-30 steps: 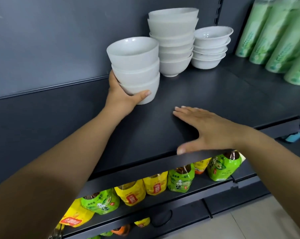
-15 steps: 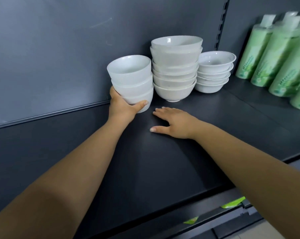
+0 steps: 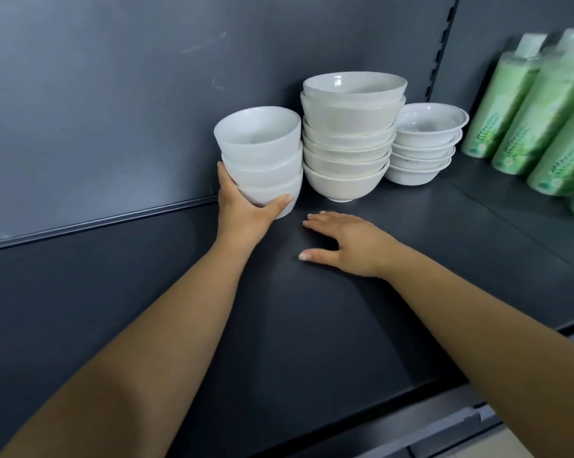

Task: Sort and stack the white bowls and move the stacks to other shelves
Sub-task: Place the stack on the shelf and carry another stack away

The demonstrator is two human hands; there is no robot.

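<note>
The left hand (image 3: 246,211) is gripping the three-bowl stack (image 3: 261,160) at its bottom bowl, thumb wrapping the front and fingers going round the far side, so the grip is closing on that bowl. The stack is standing upright, long axis vertical, on the dark shelf (image 3: 312,325) near the back panel; whether its base is touching the shelf or just lifting off is not clear. The right hand (image 3: 341,242) is lying flat on the shelf, fingers spread, holding nothing, just right of the left hand and in front of the tall middle stack (image 3: 348,137). The middle stack is sitting just right of the held stack, nearly touching it, and the low wide-rim stack (image 3: 424,143) is sitting just right of that. Green bottles (image 3: 536,110) are standing further right. Likely step: placing or pulling the small stack; the left hand is already on it, so it is the nearer one. The neighbouring stack is crowding the right side, so any sideways shift is risking a knock.
</note>
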